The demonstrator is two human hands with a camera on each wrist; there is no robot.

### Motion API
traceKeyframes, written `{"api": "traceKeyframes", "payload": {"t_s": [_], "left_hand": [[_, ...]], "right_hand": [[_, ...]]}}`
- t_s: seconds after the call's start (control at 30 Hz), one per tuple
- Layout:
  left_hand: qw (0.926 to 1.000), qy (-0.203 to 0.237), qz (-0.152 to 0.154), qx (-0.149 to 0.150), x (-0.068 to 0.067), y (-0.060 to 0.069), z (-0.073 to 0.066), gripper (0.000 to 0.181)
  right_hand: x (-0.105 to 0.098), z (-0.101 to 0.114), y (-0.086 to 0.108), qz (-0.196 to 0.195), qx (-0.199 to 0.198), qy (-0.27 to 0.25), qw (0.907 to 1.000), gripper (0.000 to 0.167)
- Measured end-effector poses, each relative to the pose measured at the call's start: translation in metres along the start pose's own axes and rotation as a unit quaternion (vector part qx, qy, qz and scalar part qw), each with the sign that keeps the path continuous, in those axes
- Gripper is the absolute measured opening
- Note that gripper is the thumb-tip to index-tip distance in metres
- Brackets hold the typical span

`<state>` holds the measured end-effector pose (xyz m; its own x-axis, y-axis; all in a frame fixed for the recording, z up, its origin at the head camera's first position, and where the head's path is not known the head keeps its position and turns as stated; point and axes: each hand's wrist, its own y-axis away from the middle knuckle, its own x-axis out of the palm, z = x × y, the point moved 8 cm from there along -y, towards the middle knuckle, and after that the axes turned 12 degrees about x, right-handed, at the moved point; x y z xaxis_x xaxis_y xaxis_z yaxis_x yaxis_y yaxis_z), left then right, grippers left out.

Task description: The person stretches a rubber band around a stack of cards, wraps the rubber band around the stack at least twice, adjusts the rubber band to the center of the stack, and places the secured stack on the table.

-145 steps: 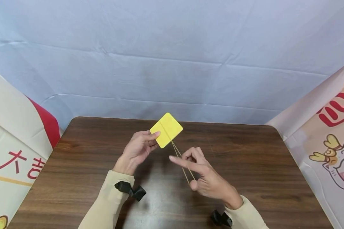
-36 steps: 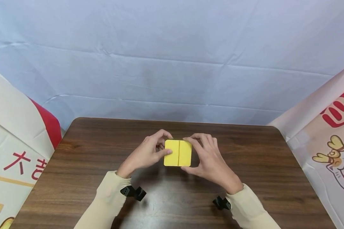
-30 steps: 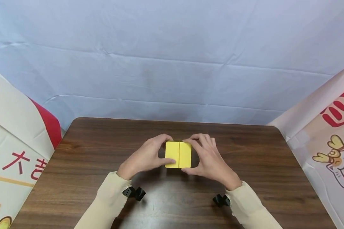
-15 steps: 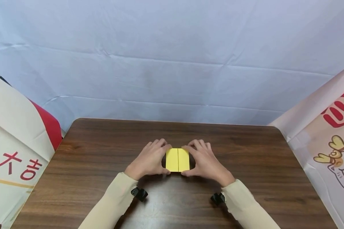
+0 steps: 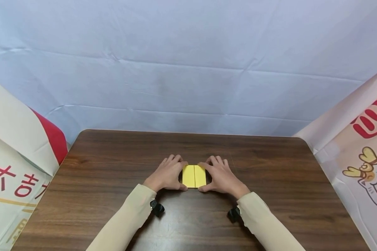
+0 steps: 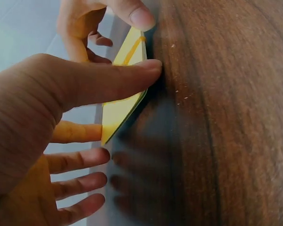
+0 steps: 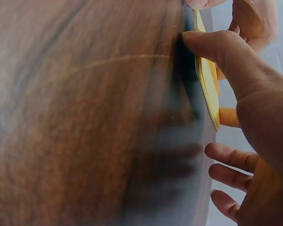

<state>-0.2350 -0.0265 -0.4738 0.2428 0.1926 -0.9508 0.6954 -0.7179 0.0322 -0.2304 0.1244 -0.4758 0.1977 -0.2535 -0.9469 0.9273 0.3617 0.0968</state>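
A small stack of yellow square cards (image 5: 188, 176) with rounded corners is in the middle of the head view, low over the wooden table. A thin rubber band (image 6: 133, 51) runs round its middle. My left hand (image 5: 167, 175) pinches the left side between thumb and index finger, across the near and far edges. On the right side, my right hand (image 5: 221, 177) pinches the same two edges. The other fingers of both hands stand off the stack. Layered edges of the stack (image 7: 207, 94) show in the right wrist view. Whether it touches the table cannot be told.
The dark brown wooden table (image 5: 270, 167) extends round both hands. Behind it hangs a pale bluish cloth (image 5: 188, 69). Printed cloths flank it, one on the left (image 5: 15, 153) and one on the right (image 5: 364, 164). A black camera (image 5: 157, 208) sits at the left wrist.
Earliest, my left hand held the stack while my right stretched the rubber band from it. Later my right hand took the stack's edges, my left shifted to its edges, and both lowered it toward the table.
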Motion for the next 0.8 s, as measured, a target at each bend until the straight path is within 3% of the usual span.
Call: {"api": "traceKeyframes", "payload": {"t_s": [0.53,0.67,0.8], "left_hand": [[0.9991,0.007,0.033,-0.024,0.008,-0.002,0.005,0.086],[0.9992,0.018,0.026,-0.024,0.008,-0.001,0.006,0.089],[0.9987,0.041,-0.011,-0.027,-0.003,0.006,0.010,0.088]], "right_hand": [[0.009,-0.006,-0.006,0.031,0.012,0.001,0.9995,0.090],[0.010,-0.009,-0.003,0.028,0.018,-0.012,0.9994,0.096],[0.002,-0.011,0.003,0.006,0.020,-0.033,0.9992,0.097]]}}
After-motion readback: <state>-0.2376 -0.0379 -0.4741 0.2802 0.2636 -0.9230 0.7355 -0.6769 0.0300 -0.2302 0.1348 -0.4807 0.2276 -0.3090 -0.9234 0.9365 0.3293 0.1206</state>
